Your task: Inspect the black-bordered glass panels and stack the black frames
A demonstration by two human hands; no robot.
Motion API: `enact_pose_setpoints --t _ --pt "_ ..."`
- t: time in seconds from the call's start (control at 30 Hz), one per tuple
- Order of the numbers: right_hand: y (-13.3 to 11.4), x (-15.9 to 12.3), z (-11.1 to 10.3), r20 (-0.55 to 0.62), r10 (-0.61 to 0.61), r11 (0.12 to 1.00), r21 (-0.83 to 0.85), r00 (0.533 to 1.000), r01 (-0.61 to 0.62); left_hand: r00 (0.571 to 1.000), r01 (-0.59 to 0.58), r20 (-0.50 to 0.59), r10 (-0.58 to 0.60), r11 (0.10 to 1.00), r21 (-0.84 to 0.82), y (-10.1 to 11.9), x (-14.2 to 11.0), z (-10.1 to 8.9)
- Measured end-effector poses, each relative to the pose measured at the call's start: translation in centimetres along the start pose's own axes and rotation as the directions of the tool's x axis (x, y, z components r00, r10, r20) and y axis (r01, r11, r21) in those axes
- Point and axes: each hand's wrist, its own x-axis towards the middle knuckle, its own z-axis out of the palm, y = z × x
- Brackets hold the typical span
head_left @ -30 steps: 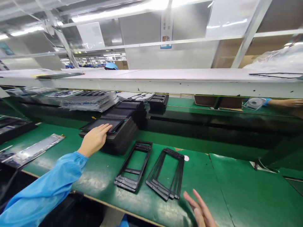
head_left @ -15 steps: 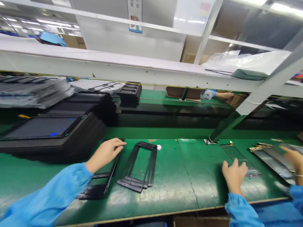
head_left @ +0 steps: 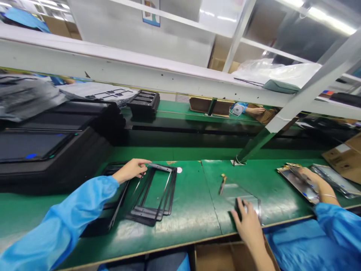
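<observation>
Currently, a broad green surface (head_left: pixel 194 203) is carrying a stack of black trays (head_left: pixel 81 150); thin black rectangular frames (head_left: pixel 145 211) are lying fanned, the left hand (head_left: pixel 129 170) pinching one's far end; apart, the right hand (head_left: pixel 249 222) is spreading over a clear panel (head_left: pixel 242 191); its grip is staying unclear.

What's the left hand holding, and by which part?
The left hand appears to hold a black frame by its far left corner.

Bright blue sleeve (head_left: pixel 64 216), green bench (head_left: pixel 188 210), matte black frames (head_left: pixel 152 212), brown box (head_left: pixel 345 160).
</observation>
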Motion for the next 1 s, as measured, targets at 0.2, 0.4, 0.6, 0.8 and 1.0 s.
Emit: enact_pose_setpoints --t 0.2,0.4,0.6,0.8,1.0 --pt "-3.0 -10.7 0.4 0.208 -0.115 0.965 -0.208 0.971 0.159 0.996 -0.033 -0.090 0.007 0.955 -0.295 1.4 -4.6 0.2" --pt "-7.7 -10.6 -2.6 0.125 -0.114 0.990 -0.062 0.985 0.123 0.989 -0.122 -0.129 0.076 0.909 -0.399 1.9 -9.8 2.1" --pt "-17.2 -10.6 0.8 0.151 0.265 0.838 0.453 0.952 -0.305 0.983 -0.183 -0.089 0.160 0.851 -0.492 2.8 -14.4 3.8" --pt "-23.2 -11.9 5.4 0.400 0.380 0.556 0.622 0.834 -0.551 0.969 -0.245 -0.107 0.222 0.815 -0.526 2.6 -17.3 4.7" --pt "-24.0 -11.8 5.6 0.419 0.406 0.543 0.604 0.812 -0.584 0.954 -0.295 -0.127 0.271 0.784 -0.546 2.5 -18.3 4.5"
